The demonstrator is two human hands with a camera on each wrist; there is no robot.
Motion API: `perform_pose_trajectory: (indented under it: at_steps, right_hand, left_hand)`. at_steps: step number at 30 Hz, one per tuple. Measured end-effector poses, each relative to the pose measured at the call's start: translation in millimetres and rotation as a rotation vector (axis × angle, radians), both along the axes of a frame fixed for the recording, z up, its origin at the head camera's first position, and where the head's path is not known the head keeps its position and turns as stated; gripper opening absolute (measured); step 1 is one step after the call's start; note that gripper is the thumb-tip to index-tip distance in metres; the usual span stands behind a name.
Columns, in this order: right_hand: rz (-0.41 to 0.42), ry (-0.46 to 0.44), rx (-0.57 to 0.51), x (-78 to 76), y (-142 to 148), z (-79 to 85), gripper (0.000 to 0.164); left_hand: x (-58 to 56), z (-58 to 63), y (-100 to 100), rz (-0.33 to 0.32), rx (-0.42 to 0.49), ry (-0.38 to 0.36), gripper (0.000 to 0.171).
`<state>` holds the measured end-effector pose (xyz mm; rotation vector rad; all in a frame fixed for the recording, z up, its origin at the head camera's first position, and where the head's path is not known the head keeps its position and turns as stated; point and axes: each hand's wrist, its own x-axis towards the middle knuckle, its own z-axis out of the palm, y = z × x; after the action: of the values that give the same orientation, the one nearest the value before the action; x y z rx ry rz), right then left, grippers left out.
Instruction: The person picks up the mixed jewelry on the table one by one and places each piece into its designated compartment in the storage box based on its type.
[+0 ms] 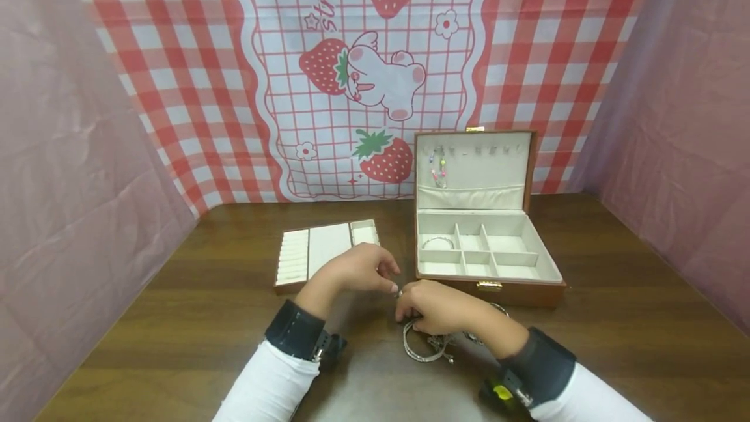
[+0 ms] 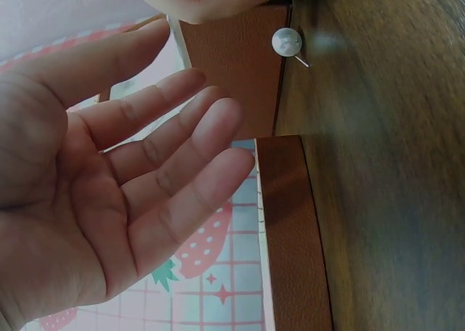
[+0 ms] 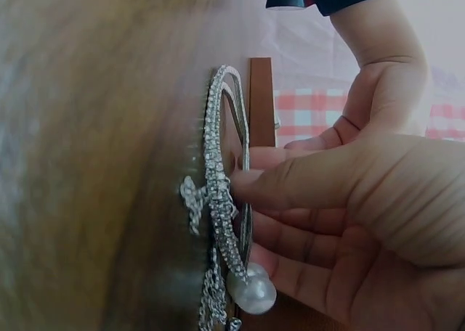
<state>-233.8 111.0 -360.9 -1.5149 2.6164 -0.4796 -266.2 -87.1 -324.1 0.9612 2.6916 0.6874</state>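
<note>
On the near side of the open brown leather-look jewellery box (image 1: 521, 294), a silver bangle set with clear stones (image 3: 211, 149) stands partly within the right hand (image 1: 436, 308), whose thumb and fingertip close on its far strand, the rest of the loop jutting out beyond the grip. The left hand (image 1: 362, 269), off the box's front left corner, has its palm bare and fingers loosely extended, holding nothing. The right wrist view gives the stones, the silver chains (image 3: 212, 295) beside the bangle and a round white pearl (image 3: 256, 295), mostly hidden from the head by the right hand; the left wrist view alone clearly shows a thin metal pin on a white pearl (image 2: 287, 42) before the box. Only the head view shows a thin silver ring-shaped bracelet (image 1: 438, 238) inside the box's far left compartment and, higher behind it, a multicoloured beaded bracelet (image 1: 443, 163) hanging in the box's lid.
</note>
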Motion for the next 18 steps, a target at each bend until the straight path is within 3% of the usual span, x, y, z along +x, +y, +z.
perform_pose_trajectory:
  at_steps: [10,18]
  right_hand:
    - [0.003,0.027,0.012,-0.8,-1.0,-1.5,0.025]
    - [0.024,0.041,-0.006,0.3,-0.7,-1.2,0.027]
  left_hand:
    - [0.7,1.2,2.0,0.045,0.067,-0.065,0.016]
    - [-1.0,-0.2,-1.3,0.054,0.072,-0.053,0.013]
